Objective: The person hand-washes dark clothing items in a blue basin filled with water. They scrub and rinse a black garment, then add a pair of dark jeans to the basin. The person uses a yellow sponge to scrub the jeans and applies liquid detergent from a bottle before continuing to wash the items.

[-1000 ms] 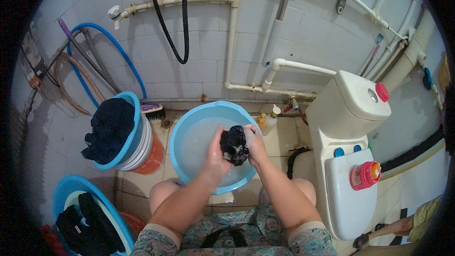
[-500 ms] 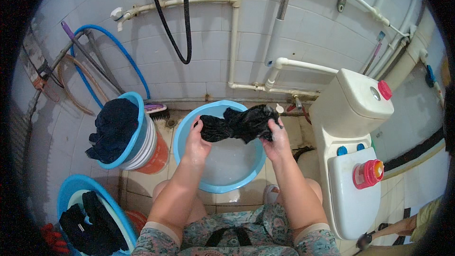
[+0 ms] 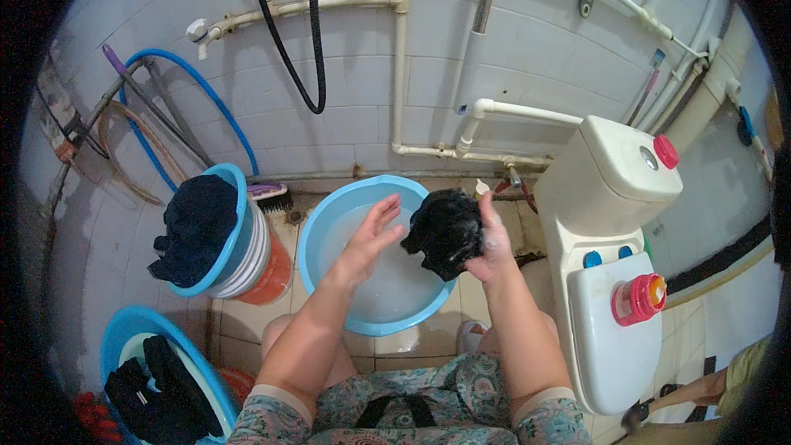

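Jar (image 3: 633, 301) on the toilet lid (image 3: 610, 346), pink-red w/ orange at its open end, has a pale label (image 3: 624, 303) on its side, print too small to read. White tag (image 3: 142, 398) on the dark clothes (image 3: 169, 391) in the lower-L tub (image 3: 118, 338), also too tiny to make out

Black cloth (image 3: 445, 235), wet w/ a bit of foam, is bunched up in the R hand (image 3: 493, 247), fingers clamped round its R side, thumb up. It hangs over the R part of the blue basin (image 3: 346, 194), above the cloudy water (image 3: 387, 288). L hand (image 3: 371, 243) is off to the L, fingers spread, nothing in it, thumb just beside the cloth's L edge; can't tell if they touch. Hands apart

Vs. approx half a sec ago: cloth was stretched betw. both hands, one end in each; now L hand has let go & the whole bundle is on the R. A sec ago both hands were pressed tog. round it, lower over the basin. Jar, tag & the navy pile (image 3: 198, 227) in the upper-L bucket stack (image 3: 268, 280) same as before
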{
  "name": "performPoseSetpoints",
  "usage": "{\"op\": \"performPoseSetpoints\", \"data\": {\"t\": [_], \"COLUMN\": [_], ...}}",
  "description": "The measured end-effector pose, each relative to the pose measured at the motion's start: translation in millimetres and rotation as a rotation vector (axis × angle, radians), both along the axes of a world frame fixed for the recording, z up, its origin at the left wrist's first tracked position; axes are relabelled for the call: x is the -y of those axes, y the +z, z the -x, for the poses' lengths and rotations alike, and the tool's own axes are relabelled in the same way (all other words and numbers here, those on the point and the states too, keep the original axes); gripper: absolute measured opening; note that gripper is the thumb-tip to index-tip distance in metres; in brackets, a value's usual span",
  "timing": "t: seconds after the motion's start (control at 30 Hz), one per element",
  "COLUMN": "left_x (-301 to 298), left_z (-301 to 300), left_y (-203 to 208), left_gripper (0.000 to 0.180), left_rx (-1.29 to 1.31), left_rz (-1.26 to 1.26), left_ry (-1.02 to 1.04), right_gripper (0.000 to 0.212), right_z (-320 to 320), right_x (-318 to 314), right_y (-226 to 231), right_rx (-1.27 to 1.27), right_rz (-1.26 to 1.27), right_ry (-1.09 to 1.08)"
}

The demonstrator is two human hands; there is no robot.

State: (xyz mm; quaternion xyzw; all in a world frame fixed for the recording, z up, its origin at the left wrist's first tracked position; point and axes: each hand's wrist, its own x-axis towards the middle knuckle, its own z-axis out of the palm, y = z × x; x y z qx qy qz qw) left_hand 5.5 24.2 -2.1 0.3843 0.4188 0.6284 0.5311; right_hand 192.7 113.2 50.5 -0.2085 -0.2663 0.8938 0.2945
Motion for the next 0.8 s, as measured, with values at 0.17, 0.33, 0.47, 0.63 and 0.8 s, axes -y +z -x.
{"op": "performPoseSetpoints", "data": {"t": [0.17,0.33,0.47,0.63,0.8], "left_x": [1,-4,-3,4,9], "left_z": [-19,-20,-12,-1,2], "left_y": [7,-4,-4,13,16], "left_gripper": [0.092,0.072,0.037,0.041,0.053], "left_rx": [-0.210,-0.415,-0.356,0.236,-0.074], "left_rz": [-0.171,0.067,0.187,0.126,0.122], "left_ry": [-0.187,-0.303,-0.113,0.167,-0.156], "right_gripper": [0.032,0.033,0.032,0.025,0.020], "right_z": [11,10,5,4,6], "right_x": [13,18,11,-3,-8], "right_y": [-3,-5,2,-13,-16], "right_rx": [0.284,0.168,0.143,0.308,0.327], "right_rz": [-0.271,-0.353,-0.315,-0.208,-0.068], "right_ry": [0.059,0.054,-0.048,-0.114,-0.424]}}
